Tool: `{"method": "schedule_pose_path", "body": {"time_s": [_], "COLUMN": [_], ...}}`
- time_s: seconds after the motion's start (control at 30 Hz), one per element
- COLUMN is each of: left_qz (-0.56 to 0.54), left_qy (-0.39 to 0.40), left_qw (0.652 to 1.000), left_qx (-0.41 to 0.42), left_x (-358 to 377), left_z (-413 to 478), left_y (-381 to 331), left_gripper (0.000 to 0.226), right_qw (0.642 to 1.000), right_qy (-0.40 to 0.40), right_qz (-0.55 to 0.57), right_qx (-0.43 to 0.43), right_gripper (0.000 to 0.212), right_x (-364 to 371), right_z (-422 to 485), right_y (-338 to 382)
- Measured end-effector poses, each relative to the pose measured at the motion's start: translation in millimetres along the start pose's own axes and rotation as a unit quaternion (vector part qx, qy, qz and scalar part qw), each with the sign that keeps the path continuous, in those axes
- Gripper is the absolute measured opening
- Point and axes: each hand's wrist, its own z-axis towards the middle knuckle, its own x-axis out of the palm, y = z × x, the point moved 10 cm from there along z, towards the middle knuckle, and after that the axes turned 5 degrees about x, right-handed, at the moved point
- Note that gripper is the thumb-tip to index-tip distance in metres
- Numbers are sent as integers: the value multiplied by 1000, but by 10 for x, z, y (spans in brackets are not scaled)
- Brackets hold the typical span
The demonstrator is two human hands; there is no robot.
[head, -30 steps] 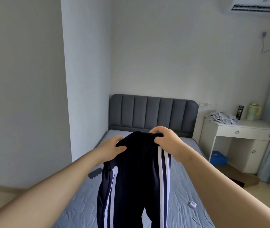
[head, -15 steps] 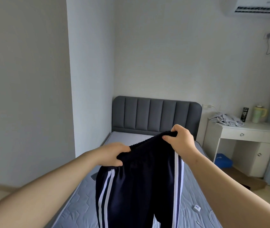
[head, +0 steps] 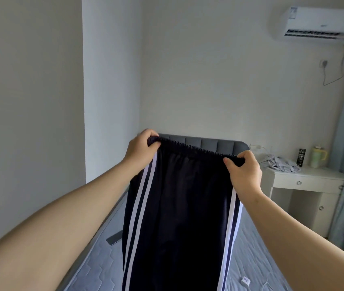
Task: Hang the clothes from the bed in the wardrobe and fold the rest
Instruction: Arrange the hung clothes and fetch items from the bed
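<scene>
Dark navy track pants (head: 179, 217) with white side stripes hang in the air over the bed (head: 101, 267). My left hand (head: 140, 152) grips the left end of the elastic waistband. My right hand (head: 243, 172) grips the right end, a little lower. The waistband is stretched wide between them, and the legs drop out of view at the bottom. No wardrobe is in view.
A grey padded headboard (head: 219, 143) shows behind the pants. A phone (head: 114, 239) and a white charger (head: 245, 281) lie on the mattress. A white desk (head: 307, 183) at right holds a crumpled grey garment (head: 280, 163), a black can and a kettle. Curtains hang at far right.
Both hands have risen and spread apart, pulling the waistband from bunched to stretched wide. The view has tilted upward, showing more of the wall and air conditioner.
</scene>
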Motion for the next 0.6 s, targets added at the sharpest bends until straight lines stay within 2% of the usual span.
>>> {"method": "schedule_pose_path", "body": {"time_s": [0.17,0.3,0.5,0.57,0.6], "left_qz": [-30,-36,-101,-130,-129], "left_qy": [-39,-25,51,117,173], "left_qw": [998,997,991,984,976], "left_qx": [30,65,65,23,-26], "left_x": [-229,-438,-693,-662,-602], "left_z": [437,712,1023,1115,1109], "left_y": [-378,-690,-1043,-1091,-1046], "left_gripper": [11,18,32,30,26], "right_qw": [998,994,984,982,981], "right_qy": [-20,-32,-51,-40,-22], "right_qz": [16,37,80,120,145], "right_qx": [-49,-93,-149,-140,-126], "right_gripper": [22,22,22,24,27], "right_x": [-89,-213,-530,-614,-607], "right_z": [277,494,759,842,878], "right_y": [463,862,1361,1444,1451]}}
